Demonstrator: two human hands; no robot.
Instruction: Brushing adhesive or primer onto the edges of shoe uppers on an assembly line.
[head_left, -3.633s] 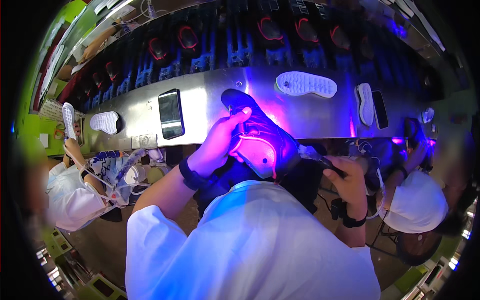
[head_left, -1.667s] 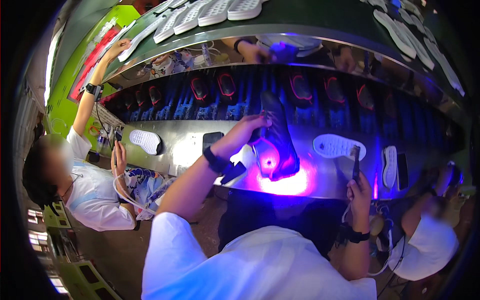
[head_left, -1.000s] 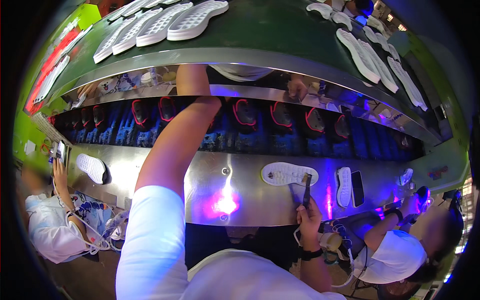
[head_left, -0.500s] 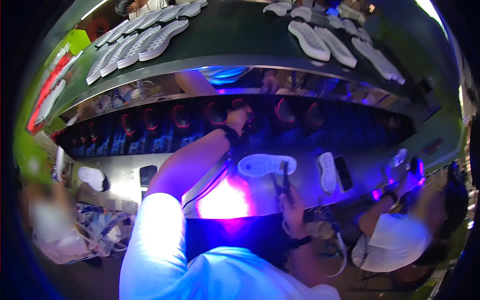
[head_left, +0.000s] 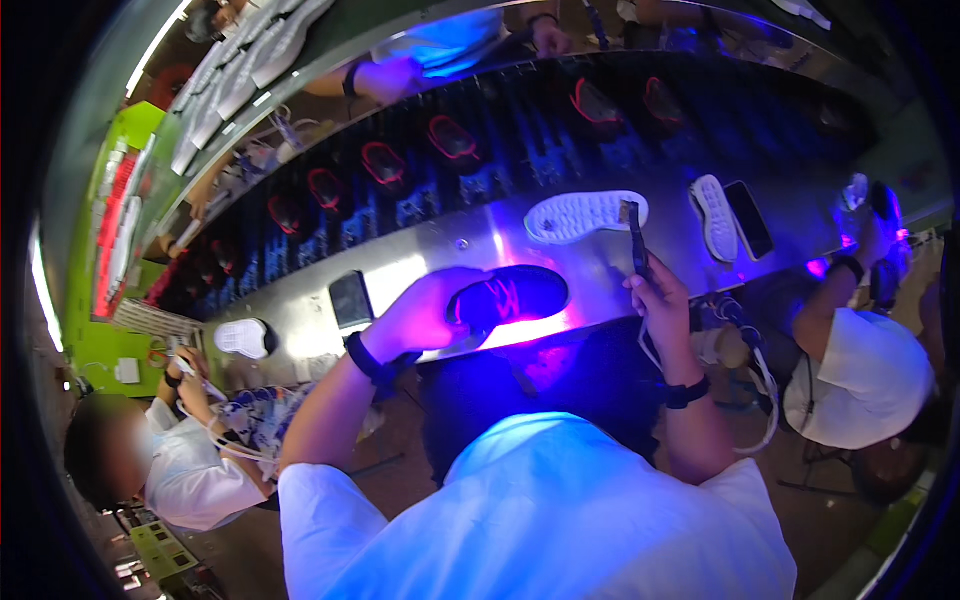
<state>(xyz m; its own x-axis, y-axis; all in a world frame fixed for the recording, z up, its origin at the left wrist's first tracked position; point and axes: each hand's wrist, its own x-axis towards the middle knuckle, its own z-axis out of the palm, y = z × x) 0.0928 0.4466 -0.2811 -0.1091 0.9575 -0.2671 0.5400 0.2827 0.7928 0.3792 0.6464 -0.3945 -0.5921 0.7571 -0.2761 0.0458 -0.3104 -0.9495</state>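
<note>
My left hand (head_left: 430, 308) is wrapped round the heel end of a dark shoe upper (head_left: 535, 293) with pinkish-red markings, held low over the near edge of the metal bench. In my right hand (head_left: 662, 300) is a dark-handled brush (head_left: 638, 248). Its tip touches or hovers just over the right end of a white shoe sole (head_left: 575, 217); I cannot tell which. That sole lies flat on the bench, tread-like pattern upward. Strong violet light falls on the shoe upper and my left fingers, blurring their detail.
Beyond the bench runs a dark conveyor (head_left: 530, 130) carrying several red-rimmed shoe uppers (head_left: 385, 163). Right of the sole lie another white sole (head_left: 714, 220) and a phone (head_left: 748, 218). A dark flat case (head_left: 350, 300) is at left. Co-workers sit on both sides.
My left hand has come back from the conveyor with a shoe upper in it. The view has tilted and shifted. My right hand still has the brush at the sole's right end.
</note>
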